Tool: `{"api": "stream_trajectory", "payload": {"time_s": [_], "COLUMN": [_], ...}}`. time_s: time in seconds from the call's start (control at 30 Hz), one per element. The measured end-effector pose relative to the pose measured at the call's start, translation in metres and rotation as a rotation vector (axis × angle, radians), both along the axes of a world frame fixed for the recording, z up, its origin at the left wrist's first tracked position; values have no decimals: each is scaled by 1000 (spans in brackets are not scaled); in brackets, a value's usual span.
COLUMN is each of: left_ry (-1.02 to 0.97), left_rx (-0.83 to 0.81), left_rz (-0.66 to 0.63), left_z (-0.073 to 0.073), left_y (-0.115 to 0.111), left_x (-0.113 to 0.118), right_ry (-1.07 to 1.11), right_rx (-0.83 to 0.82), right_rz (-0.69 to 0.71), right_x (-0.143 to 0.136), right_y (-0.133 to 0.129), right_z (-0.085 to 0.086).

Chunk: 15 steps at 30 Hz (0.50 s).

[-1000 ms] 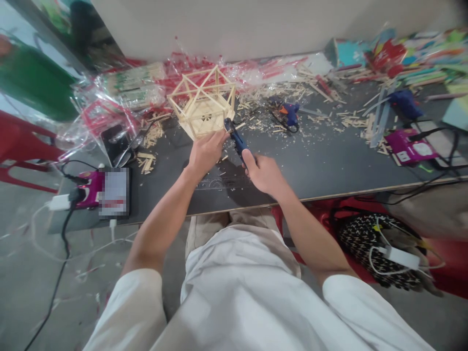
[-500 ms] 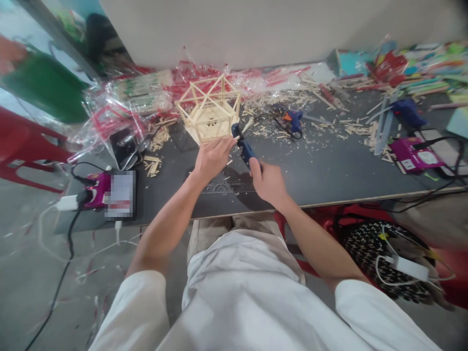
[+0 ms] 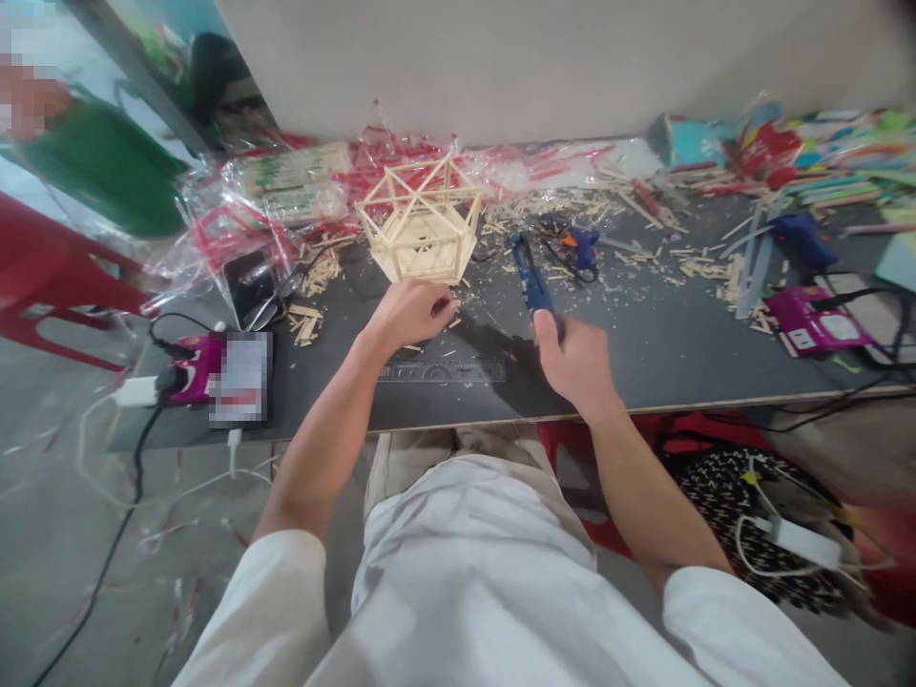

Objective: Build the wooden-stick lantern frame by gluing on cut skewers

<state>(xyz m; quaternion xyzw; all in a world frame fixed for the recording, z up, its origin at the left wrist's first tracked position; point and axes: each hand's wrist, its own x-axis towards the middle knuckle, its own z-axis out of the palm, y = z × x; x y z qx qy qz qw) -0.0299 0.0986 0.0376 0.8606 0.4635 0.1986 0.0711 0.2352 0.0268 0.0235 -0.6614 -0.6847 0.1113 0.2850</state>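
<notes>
Head view, dark littered table [image 3: 644, 353], pale wall [image 3: 501, 57]

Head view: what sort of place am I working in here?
Likely a craft bench: a stick-built frame, wood offcuts strewn over the dark table, and a glue gun.

Left hand [image 3: 409, 313] curling so its fingertips are hiding whatever they pinch, right hand [image 3: 574, 357] covering the blue tool's [image 3: 530, 279] handle, pixelated patches blocking the pink device [image 3: 217, 374] and the top-left corner, far-right clutter blurring toward the frame edge
</notes>
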Motion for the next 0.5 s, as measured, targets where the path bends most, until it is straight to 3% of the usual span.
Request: {"api": "stream_trajectory", "payload": {"time_s": [0.2,0.5], "left_ry": [-17,-398], "left_rx": [-13,124], "left_rz": [-16,130], "left_z": [-2,-9], "left_y": [7,14], "left_x": [-11,-9], "right_ry": [-54,-339], "right_rx": [92,18], "right_rz": [-3,7], "right_x": [12,8], "right_y": [1,-1], "right_z": [0,-8]}}
